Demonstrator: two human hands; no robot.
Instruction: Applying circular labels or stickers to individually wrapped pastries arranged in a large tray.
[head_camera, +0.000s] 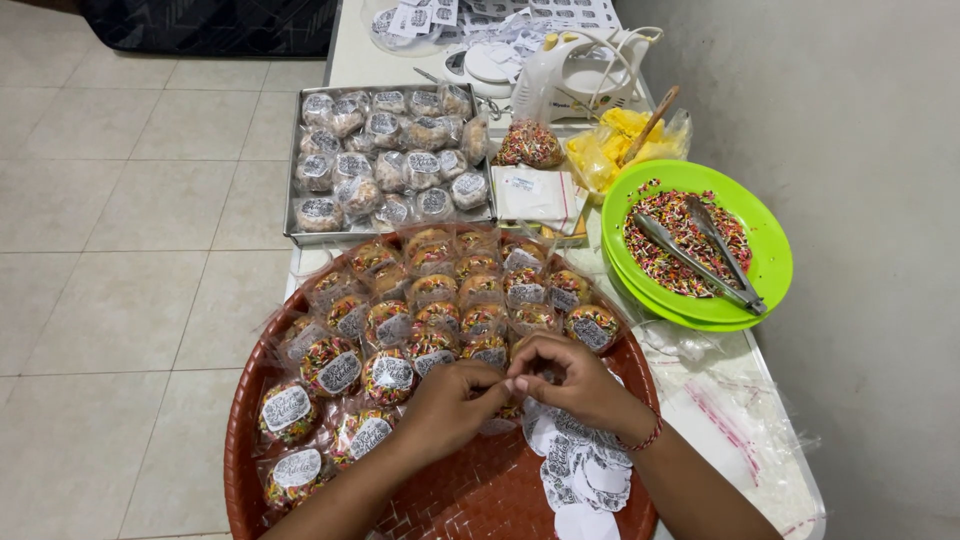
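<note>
A white table stands beside a tiled floor. At lower centre, over a woven red tray of wrapped sprinkle treats, the left hand and right hand pinch one small sticker together; white stickers lie below.

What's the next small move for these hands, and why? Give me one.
Probably press the sticker down onto the wrapped treat pinched between the left hand and right hand. Both hands' fingers meet over the woven tray, a sticker sheet lies beneath the right wrist, and neighbouring sprinkle treats already carry labels.
</note>
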